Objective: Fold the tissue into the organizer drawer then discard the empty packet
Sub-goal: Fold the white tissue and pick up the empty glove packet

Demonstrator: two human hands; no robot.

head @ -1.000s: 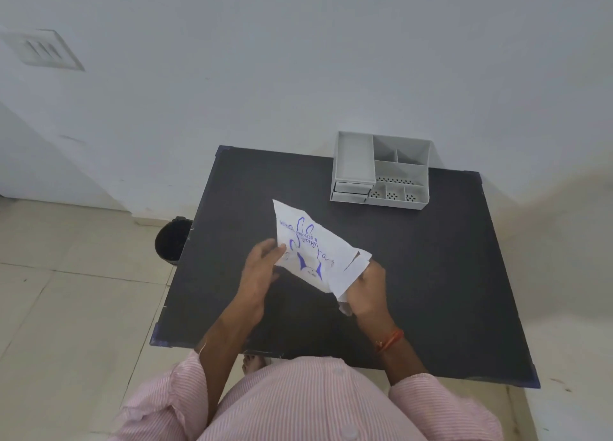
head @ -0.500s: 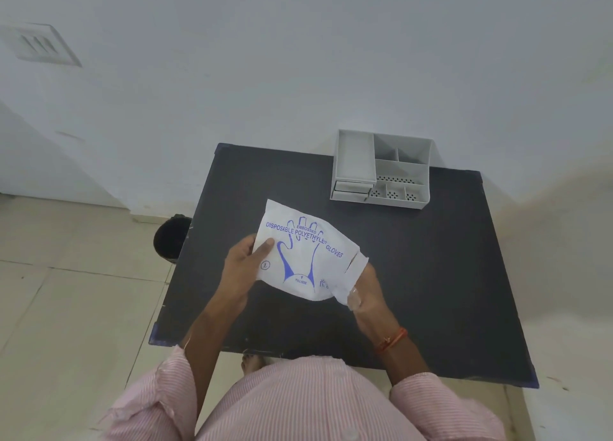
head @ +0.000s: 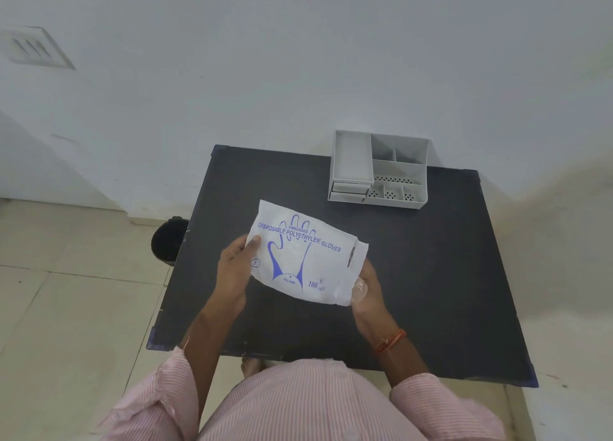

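A plain white wall point(head: 298, 59) fills the upper half of the view, with a pale vent plate point(head: 31, 47) set into it at the far left; below it a floor of beige tiles point(head: 66, 308) runs along the left side. A black rectangular worktop point(head: 431, 274) stands against the wall, its far edge touching it; a person in a pink striped shirt point(head: 298, 404) stands at its near edge, both sleeves pushed up the forearms. A grey plastic organizer point(head: 378, 170) with open compartments sits at the far edge of the worktop, right of centre; two shallow drawers point(head: 348, 191) are stacked at its front left, both pushed in. A black round bin point(head: 170, 240) stands on the floor just beside the left edge of the worktop, partly hidden by it. A white plastic packet point(head: 298, 254) printed in blue with a glove outline and the words "disposable polyethylene gloves" is held above the middle of the worktop, tilted down to the right and well apart from the organizer. The left hand point(head: 234, 274) is clamped on the left edge of the packet, thumb on the printed face; the right hand point(head: 368, 291), an orange thread at its wrist, grips the lower right corner from beneath, where a bit of clear film point(head: 359, 290) shows.
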